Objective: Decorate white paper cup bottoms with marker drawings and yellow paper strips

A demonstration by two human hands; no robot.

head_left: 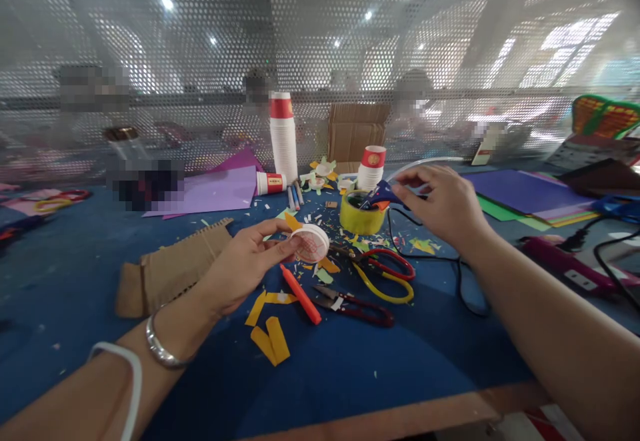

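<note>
My left hand (245,261) pinches a round white paper cup bottom (311,244), its flat disc facing me. An orange paper piece (293,221) sticks up at its edge. My right hand (440,204) has its fingers closed on a blue hot glue gun (383,192), whose front end sits inside a yellow tape roll (363,220). Between my hands lie red-and-yellow-handled scissors (387,274) and small dark-red thread snips (357,304). Beside them are an orange-red marker (301,296) and several orange paper strips (271,341).
Stacked paper cups (283,144) stand at the back, before a perforated metal screen (200,48). Corrugated cardboard (175,264) lies left, purple paper (215,191) behind it. Coloured sheets (525,191), a magenta power strip (565,264) and black cords (463,288) are at right. Paper scraps litter the middle.
</note>
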